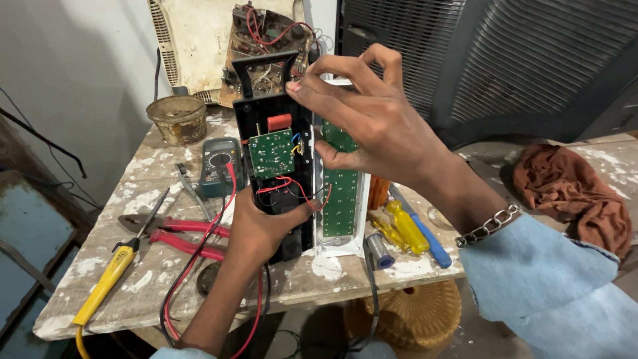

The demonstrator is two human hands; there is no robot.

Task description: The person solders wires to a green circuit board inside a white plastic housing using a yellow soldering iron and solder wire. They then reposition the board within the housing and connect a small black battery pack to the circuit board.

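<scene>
Multimeter (219, 166) left of opened casing (276, 159); pliers (179, 233) and screwdriver (106, 279) further left on counter (319, 272); cloth (571, 193) far right; bowl (177, 118) behind.

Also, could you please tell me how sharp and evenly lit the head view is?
Head view: the green circuit board and right hand are sharp and softly lit; the rust-brown cloth stays clear, and the yellow-handled screwdriver looks stretched near the edge.

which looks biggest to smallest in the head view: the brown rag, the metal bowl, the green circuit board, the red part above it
1. brown rag
2. metal bowl
3. green circuit board, held nearer the camera, so unsure against the bowl
4. red part
</scene>
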